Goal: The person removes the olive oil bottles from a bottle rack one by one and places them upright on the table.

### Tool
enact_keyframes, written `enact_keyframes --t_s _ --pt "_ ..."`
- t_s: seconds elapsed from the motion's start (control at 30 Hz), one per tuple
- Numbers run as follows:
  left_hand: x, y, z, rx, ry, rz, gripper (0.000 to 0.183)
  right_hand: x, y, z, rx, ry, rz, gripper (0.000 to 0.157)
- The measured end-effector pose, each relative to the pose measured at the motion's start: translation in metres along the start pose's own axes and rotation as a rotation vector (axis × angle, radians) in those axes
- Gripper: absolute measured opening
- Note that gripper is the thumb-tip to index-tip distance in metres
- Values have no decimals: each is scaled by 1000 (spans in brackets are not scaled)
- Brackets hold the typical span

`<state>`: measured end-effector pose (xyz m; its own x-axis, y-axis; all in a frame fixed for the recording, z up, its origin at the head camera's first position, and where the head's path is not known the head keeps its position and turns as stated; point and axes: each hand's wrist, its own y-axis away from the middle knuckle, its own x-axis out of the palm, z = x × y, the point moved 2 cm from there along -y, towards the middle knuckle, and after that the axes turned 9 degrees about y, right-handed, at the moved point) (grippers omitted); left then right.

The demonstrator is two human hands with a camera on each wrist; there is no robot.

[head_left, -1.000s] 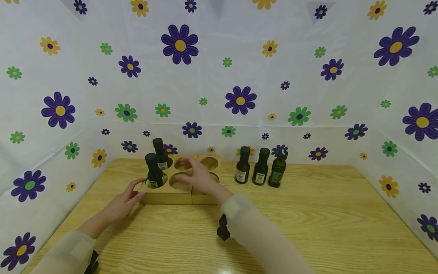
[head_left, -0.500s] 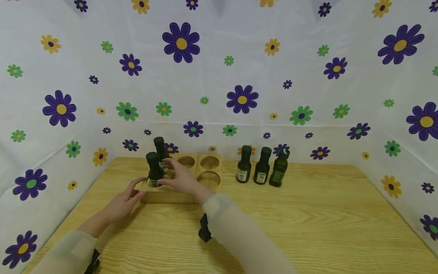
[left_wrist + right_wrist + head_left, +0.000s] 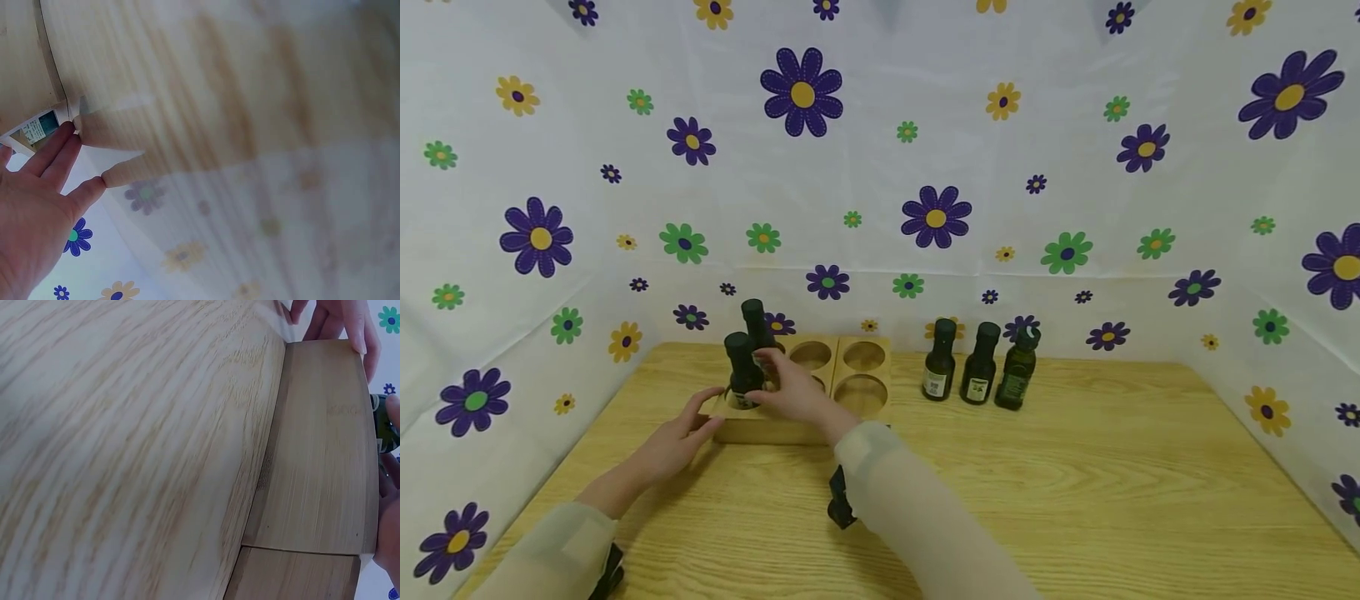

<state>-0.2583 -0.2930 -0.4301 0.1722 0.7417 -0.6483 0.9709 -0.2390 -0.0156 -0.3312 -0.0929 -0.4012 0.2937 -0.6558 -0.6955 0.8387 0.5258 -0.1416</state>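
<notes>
The left hand [image 3: 666,450], fingers straight, touches the left edge of the rack [image 3: 767,432]; the right hand [image 3: 793,392] pinches the bottle [image 3: 742,358] in its front-left hole. Table [image 3: 1112,483] separates the rack from three bottles [image 3: 979,367].

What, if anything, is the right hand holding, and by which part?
The right hand holds the front bottle in the wooden holder by its body.

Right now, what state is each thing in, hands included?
Rack: flat on table, both right holes empty
Front bottle: standing in rack, capped
Rear bottle: upright, capped, base hidden
Three other bottles: standing in a row
Left hand: touching rack's left end
Right hand: holding front bottle
Cloth: hanging behind, creased
</notes>
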Motion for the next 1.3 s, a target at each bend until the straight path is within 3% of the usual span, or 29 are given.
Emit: enact_keyframes --t_s 0.5,1.3 --pt "1 -2 -4 -4 9 8 57 3 -5 5 -1 136 13 61" --pt "0 0 -3 -11 -2 8 58 4 5 8 -17 88 -76 60"
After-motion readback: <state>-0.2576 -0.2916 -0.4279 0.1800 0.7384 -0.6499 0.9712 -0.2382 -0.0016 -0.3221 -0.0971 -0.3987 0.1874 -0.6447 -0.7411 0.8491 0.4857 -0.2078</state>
